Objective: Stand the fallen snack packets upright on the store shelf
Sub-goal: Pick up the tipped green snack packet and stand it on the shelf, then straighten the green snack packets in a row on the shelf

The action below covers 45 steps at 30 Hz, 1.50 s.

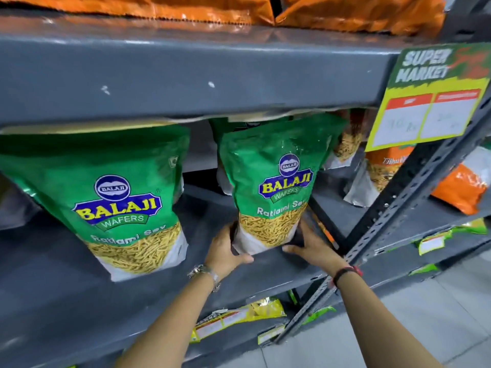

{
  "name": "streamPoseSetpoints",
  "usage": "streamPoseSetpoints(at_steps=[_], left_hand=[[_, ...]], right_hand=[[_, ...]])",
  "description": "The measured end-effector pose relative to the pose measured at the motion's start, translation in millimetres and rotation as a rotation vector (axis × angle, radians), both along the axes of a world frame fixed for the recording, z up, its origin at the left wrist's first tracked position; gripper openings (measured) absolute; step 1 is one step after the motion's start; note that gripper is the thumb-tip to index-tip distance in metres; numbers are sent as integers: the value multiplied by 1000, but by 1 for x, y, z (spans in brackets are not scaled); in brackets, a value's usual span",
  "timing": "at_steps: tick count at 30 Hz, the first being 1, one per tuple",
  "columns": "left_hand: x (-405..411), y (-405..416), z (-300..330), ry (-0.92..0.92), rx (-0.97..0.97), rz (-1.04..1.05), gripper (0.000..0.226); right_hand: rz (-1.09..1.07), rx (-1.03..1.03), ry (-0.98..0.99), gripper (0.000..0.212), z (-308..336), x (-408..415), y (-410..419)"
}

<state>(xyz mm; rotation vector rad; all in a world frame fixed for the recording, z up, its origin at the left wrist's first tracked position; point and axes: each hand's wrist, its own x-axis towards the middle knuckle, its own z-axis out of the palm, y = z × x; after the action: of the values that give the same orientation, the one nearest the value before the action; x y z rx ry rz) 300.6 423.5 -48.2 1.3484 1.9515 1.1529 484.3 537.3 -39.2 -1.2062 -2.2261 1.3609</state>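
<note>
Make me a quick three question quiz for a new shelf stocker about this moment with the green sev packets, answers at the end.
1. True or false: both hands grip the right green packet near its base.
2. Multiple choice: the left green packet is A) lying flat, B) standing with its front label facing out, C) held in a hand.
3. Fill in: the sign clipped to the upper shelf edge reads "Super ____".

Key
1. True: the left hand and right hand hold its lower corners, one on each side.
2. B
3. Market
</note>
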Motion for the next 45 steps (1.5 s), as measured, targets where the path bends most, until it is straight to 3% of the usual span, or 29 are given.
streamPoseSetpoints(at_steps=[6,11,20,27,30,33,35,38,40,43,45], left_hand=[[10,5,-21,222,-149,67,77],[19,1,-32,348,-79,70,85],[18,0,-38,349,-21,119,70],[20,-3,-33,325,-45,92,72],[16,-17,-31,295,-45,54,70],[2,-51,-32,290,-14,71,65],[-15,-84,-32,326,15,151,56],[-47,-132,-31,341,75,276,37],[-68,-157,-27,333,102,360,36],[-102,-175,-23,279,135,581,42],[-123,-176,-18,151,77,652,68]], right_hand=[[-133,46,47,80,-12,-1,-3],[-144,112,47,86,-15,13,-10],[-130,125,24,64,-15,13,-11],[-131,135,-1,66,-7,11,-22],[-334,195,24,69,-10,8,-47],[-625,286,203,45,-20,-4,-95],[-572,330,299,26,-23,-23,-128],[-321,267,321,22,-23,-63,-146],[-162,191,272,23,-19,-92,-144],[73,71,204,60,-13,-132,-136],[192,78,144,83,-11,-152,-129]])
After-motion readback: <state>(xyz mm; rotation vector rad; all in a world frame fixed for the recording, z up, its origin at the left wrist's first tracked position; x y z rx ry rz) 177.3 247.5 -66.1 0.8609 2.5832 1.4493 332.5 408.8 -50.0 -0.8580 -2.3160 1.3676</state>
